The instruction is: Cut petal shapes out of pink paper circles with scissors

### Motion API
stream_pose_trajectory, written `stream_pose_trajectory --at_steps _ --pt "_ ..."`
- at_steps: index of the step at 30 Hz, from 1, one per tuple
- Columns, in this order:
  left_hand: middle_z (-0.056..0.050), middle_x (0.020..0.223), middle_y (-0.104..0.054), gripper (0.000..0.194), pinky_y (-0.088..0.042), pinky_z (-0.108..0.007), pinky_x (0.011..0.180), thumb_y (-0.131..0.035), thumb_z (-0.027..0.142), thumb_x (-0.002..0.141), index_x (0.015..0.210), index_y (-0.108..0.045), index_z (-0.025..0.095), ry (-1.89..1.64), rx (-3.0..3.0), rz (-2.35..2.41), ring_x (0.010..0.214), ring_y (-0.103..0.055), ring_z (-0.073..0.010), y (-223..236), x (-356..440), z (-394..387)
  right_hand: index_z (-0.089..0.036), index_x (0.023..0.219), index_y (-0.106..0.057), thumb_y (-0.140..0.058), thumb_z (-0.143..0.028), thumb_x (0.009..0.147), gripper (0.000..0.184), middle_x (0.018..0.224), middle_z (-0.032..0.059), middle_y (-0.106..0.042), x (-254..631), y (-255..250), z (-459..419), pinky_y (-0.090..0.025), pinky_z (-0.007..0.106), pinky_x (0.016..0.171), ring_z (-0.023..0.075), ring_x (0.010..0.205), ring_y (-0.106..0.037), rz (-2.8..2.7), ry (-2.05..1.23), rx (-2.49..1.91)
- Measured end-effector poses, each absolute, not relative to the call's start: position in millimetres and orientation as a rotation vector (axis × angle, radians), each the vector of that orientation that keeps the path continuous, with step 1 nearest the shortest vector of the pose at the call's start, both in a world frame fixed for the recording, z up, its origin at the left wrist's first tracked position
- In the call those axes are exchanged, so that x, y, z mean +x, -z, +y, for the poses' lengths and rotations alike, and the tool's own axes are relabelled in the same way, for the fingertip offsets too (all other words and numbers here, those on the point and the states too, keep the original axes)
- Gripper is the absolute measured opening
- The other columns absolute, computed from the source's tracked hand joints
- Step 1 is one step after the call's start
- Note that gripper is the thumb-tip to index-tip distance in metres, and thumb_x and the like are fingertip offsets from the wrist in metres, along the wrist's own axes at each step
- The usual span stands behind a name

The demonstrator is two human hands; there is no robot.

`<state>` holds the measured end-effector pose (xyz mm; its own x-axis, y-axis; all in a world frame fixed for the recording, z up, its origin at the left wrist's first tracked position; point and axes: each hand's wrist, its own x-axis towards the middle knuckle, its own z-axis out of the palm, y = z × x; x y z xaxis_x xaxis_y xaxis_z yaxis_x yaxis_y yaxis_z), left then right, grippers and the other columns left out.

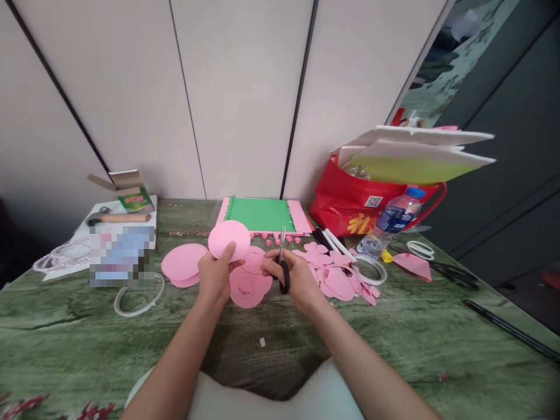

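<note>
My left hand (217, 275) pinches a pink paper circle (228, 238) by its lower edge, thumb on top. In my right hand (298, 274) is a pair of scissors (283, 268) with black handles, the blades pointing up and away from me. The scissors and the circle are apart. Beneath and between my hands lie pink paper pieces cut with curved lines (250, 290). More pink circles (181, 263) rest on the table to the left of my left hand. Pink petal-shaped cutouts (339, 281) are heaped to the right of my right hand.
Green sheets (260, 214) over pink paper lie at the back. A red bag (336, 192) holding boards stands at the right, beside a water bottle (396, 221). Tape rolls (370, 269) lie nearby. On the left are a wooden-handled tool (125, 218) and another ring of tape (139, 311).
</note>
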<state>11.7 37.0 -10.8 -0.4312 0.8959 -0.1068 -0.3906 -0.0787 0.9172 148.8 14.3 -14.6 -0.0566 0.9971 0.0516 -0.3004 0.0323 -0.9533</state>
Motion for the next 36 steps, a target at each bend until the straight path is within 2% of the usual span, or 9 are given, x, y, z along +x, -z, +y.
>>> stream_pose_trajectory --at_steps 2,7,10,14,16,19,23,29,36 --pt "-0.007 0.082 -0.067 0.025 -0.049 -0.022 0.047 -0.075 0.02 0.053 0.074 -0.065 0.01 -1.698 0.616 1.182 0.063 -0.058 -0.0125 7.7 11.5 36.2 -0.015 0.073 -0.061 -0.079 -0.03 0.052 0.032 0.057 0.0 -0.064 149.1 21.4 21.7 -0.044 0.023 0.051 0.0127 0.053 -0.059 -0.962 -1.324 -0.941" --pt "-0.004 0.073 -0.068 0.028 -0.045 -0.021 0.042 -0.078 0.022 0.047 0.071 -0.068 0.011 -1.602 0.703 1.134 0.057 -0.056 -0.0114 2.0 18.2 30.0 -0.016 0.085 -0.057 -0.08 -0.029 0.049 0.045 0.055 -0.0032 -0.063 150.2 25.5 33.0 -0.046 0.025 0.053 0.0131 0.052 -0.06 -0.865 -1.305 -0.931" --pt "-0.004 0.066 -0.069 0.027 -0.048 -0.023 0.044 -0.08 0.021 0.046 0.069 -0.07 0.01 -1.471 0.803 1.155 0.055 -0.057 -0.0125 2.5 23.1 26.5 -0.016 0.08 -0.058 -0.081 -0.027 0.047 0.042 0.053 -0.005 -0.06 153.6 22.6 36.7 -0.044 0.023 0.049 0.0111 0.048 -0.057 -0.828 -1.288 -0.925" --pt "-0.006 0.065 -0.069 0.028 -0.051 -0.026 0.045 -0.079 0.021 0.046 0.07 -0.071 0.009 -1.291 0.867 1.17 0.054 -0.058 -0.0147 5.6 23.8 27.2 -0.017 0.076 -0.06 -0.079 -0.027 0.052 0.032 0.057 -0.0049 -0.061 159.4 19.6 41.4 -0.042 0.021 0.049 0.0091 0.05 -0.055 -0.831 -1.188 -0.911" --pt "-0.006 0.063 -0.069 0.025 -0.05 -0.026 0.043 -0.078 0.021 0.048 0.069 -0.07 0.008 -1.365 0.845 1.207 0.049 -0.057 -0.0139 5.9 22.1 29.2 -0.018 0.078 -0.061 -0.077 -0.031 0.055 0.031 0.057 -0.0042 -0.061 161.7 19.4 41.1 -0.044 0.023 0.053 0.0099 0.052 -0.056 -0.918 -1.207 -0.917" --pt "-0.004 0.057 -0.066 0.024 -0.048 -0.024 0.042 -0.077 0.022 0.051 0.068 -0.068 0.007 -1.631 0.748 1.261 0.045 -0.056 -0.0125 2.9 18.8 31.8 -0.015 0.078 -0.063 -0.075 -0.038 0.057 0.033 0.054 -0.0022 -0.061 163.4 19.8 34.2 -0.044 0.025 0.054 0.0115 0.051 -0.056 -1.201 -1.43 -0.96" --pt "-0.004 0.064 -0.065 0.03 -0.045 -0.02 0.04 -0.078 0.021 0.05 0.073 -0.066 0.006 -1.776 0.662 1.171 0.05 -0.056 -0.0105 -4.3 16.8 31.4 -0.014 0.078 -0.062 -0.077 -0.039 0.054 0.038 0.056 -0.0015 -0.06 161.5 17.7 18.5 -0.042 0.025 0.055 0.0119 0.054 -0.055 -1.408 -1.719 -0.98" --pt "-0.001 0.058 -0.061 0.027 -0.033 -0.018 0.033 -0.077 0.022 0.052 0.07 -0.064 0.006 -1.763 0.721 1.107 0.044 -0.048 -0.0077 -7.6 19.8 25.7 -0.016 0.077 -0.059 -0.08 -0.039 0.05 0.041 0.063 -0.0033 -0.054 154.0 13.5 5.1 -0.038 0.023 0.055 0.0093 0.057 -0.048 -1.382 -1.706 -0.904" --pt "0.003 0.043 -0.054 0.024 -0.029 -0.018 0.033 -0.075 0.027 0.057 0.063 -0.061 0.009 -1.638 0.781 1.148 0.036 -0.041 -0.0056 -7.2 34.5 11.7 -0.017 0.077 -0.058 -0.078 -0.041 0.052 0.041 0.07 -0.0017 -0.054 151.1 12.8 1.7 -0.038 0.023 0.058 0.0105 0.061 -0.046 -1.336 -1.682 -0.811"
